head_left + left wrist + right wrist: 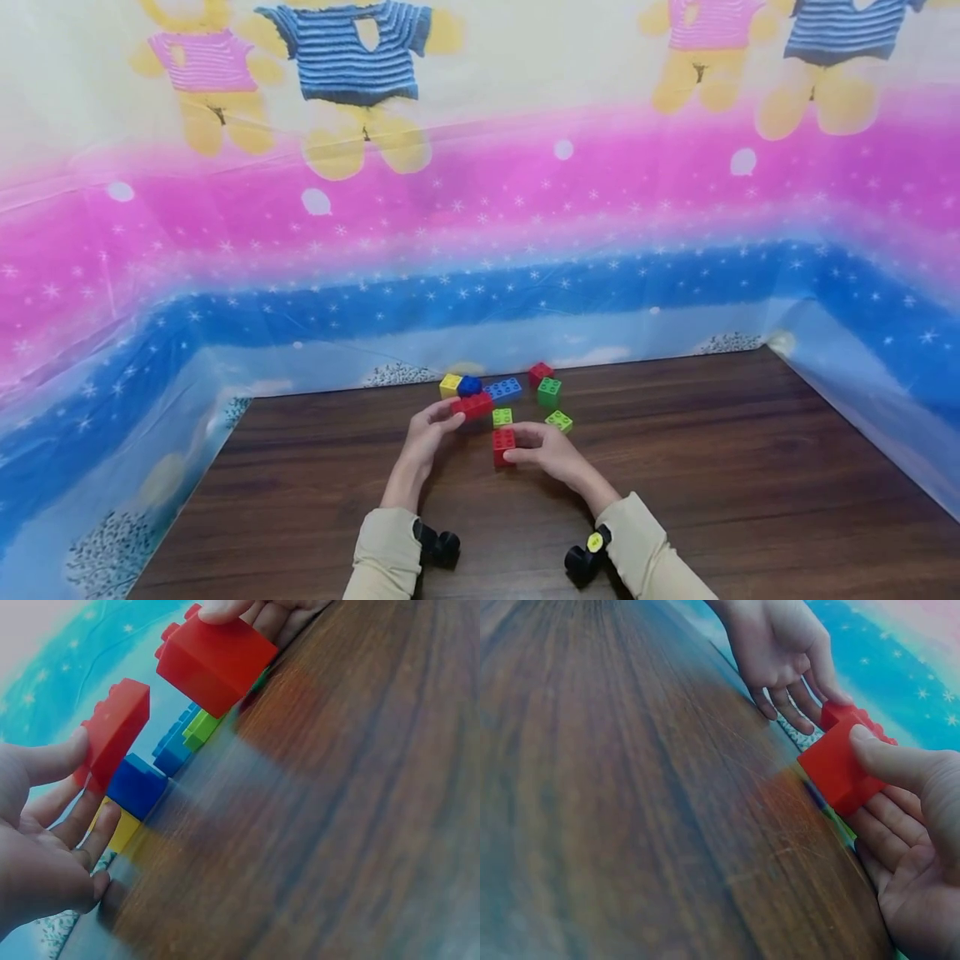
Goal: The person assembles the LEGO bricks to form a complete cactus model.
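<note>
My left hand pinches one end of a long red toy brick between thumb and fingers. In the left wrist view that long brick is tilted, its studs toward the upper left. My right hand grips a taller red brick by its right side, thumb on the near face. In the right wrist view the thumb presses on this brick, which partly covers the long one. The two red bricks are apart, with a lime brick beyond the taller one.
Behind the hands stand a yellow brick, a dark blue brick and a lighter blue brick. Rightward are another red brick, a green brick and a second lime brick. A printed cloth borders the wooden table.
</note>
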`<action>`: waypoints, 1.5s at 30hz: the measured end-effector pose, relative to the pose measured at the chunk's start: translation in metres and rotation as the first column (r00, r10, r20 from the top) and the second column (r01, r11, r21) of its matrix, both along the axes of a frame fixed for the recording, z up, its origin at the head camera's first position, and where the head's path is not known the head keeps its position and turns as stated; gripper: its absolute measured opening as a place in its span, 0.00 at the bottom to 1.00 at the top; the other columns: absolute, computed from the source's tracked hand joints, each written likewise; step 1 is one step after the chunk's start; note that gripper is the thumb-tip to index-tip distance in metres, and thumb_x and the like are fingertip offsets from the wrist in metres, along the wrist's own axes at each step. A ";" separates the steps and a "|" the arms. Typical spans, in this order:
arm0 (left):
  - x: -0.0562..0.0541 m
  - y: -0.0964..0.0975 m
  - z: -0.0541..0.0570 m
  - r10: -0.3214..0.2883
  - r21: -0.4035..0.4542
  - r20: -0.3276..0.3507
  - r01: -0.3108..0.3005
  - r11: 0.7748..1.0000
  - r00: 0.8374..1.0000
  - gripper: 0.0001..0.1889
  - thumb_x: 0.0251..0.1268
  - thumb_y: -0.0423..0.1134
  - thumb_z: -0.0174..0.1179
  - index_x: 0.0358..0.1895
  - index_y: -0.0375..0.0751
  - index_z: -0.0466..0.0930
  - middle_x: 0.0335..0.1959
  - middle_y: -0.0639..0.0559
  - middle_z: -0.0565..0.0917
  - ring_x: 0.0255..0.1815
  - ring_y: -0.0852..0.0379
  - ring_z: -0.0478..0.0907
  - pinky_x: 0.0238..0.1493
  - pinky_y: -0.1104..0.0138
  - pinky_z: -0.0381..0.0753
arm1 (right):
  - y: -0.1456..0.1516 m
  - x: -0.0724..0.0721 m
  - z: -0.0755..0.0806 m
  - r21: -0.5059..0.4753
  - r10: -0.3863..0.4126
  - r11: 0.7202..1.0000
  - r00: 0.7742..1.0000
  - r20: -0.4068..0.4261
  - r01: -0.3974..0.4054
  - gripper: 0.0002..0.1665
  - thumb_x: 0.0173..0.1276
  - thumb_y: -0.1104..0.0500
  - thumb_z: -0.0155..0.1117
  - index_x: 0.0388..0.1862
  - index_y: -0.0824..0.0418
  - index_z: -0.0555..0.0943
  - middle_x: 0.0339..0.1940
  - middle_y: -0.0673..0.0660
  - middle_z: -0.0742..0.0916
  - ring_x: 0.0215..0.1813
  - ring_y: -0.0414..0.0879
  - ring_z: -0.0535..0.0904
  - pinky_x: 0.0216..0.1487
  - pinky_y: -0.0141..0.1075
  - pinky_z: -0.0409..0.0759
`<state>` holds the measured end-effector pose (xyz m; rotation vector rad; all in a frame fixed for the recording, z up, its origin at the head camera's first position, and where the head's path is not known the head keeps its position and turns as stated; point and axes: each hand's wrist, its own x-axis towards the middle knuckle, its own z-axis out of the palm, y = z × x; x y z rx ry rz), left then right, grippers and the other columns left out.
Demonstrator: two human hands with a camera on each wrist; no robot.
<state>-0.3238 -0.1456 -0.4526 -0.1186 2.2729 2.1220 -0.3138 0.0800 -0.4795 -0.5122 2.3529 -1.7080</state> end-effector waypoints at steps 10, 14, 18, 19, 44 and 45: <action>0.005 0.001 0.014 -0.012 -0.021 -0.020 0.012 1.000 1.000 0.22 0.67 0.37 0.60 0.63 0.35 0.74 0.62 0.36 0.74 0.65 0.42 0.68 0.72 0.44 0.60 | 0.000 0.001 0.003 0.026 0.061 0.998 0.998 0.002 -0.061 0.32 0.63 0.50 0.70 0.64 0.59 0.76 0.62 0.62 0.82 0.66 0.57 0.76 0.65 0.52 0.75; 0.006 0.003 0.016 -0.014 -0.020 -0.029 0.014 1.000 0.999 0.22 0.67 0.37 0.60 0.63 0.35 0.75 0.59 0.38 0.76 0.61 0.45 0.71 0.68 0.47 0.64 | 0.000 0.000 0.003 0.025 0.075 0.997 0.997 0.006 -0.075 0.32 0.64 0.52 0.69 0.66 0.60 0.75 0.63 0.62 0.81 0.67 0.58 0.75 0.66 0.53 0.74; 0.008 0.007 0.018 -0.018 -0.019 -0.042 0.017 1.000 0.999 0.22 0.66 0.36 0.61 0.62 0.35 0.75 0.55 0.40 0.79 0.54 0.49 0.74 0.61 0.55 0.70 | 0.001 -0.003 0.002 0.019 0.097 0.995 0.995 0.020 -0.097 0.34 0.64 0.52 0.69 0.68 0.59 0.73 0.66 0.63 0.79 0.70 0.59 0.72 0.68 0.54 0.72; 0.009 0.008 0.018 -0.020 -0.017 -0.043 0.020 1.000 0.999 0.22 0.66 0.36 0.61 0.62 0.36 0.75 0.55 0.40 0.79 0.53 0.50 0.75 0.59 0.57 0.71 | 0.001 -0.004 0.001 0.017 0.100 0.995 0.995 0.025 -0.100 0.35 0.64 0.52 0.69 0.68 0.59 0.72 0.67 0.63 0.78 0.70 0.59 0.71 0.68 0.54 0.71; 0.027 0.026 0.018 -0.242 -0.003 -0.028 0.242 0.970 0.970 0.24 0.66 0.39 0.61 0.65 0.40 0.73 0.64 0.41 0.76 0.63 0.47 0.72 0.69 0.48 0.69 | 0.012 0.002 0.006 0.002 0.088 0.996 0.996 -0.034 -0.088 0.30 0.65 0.54 0.68 0.65 0.61 0.75 0.63 0.64 0.82 0.65 0.60 0.76 0.65 0.54 0.75; 0.027 0.026 0.018 -0.244 -0.003 -0.025 0.244 0.970 0.969 0.24 0.66 0.39 0.61 0.65 0.40 0.73 0.64 0.41 0.76 0.63 0.47 0.72 0.69 0.48 0.69 | 0.011 0.002 0.006 -0.001 0.086 0.996 0.996 -0.032 -0.086 0.30 0.65 0.54 0.68 0.65 0.61 0.75 0.63 0.64 0.82 0.65 0.60 0.77 0.65 0.54 0.75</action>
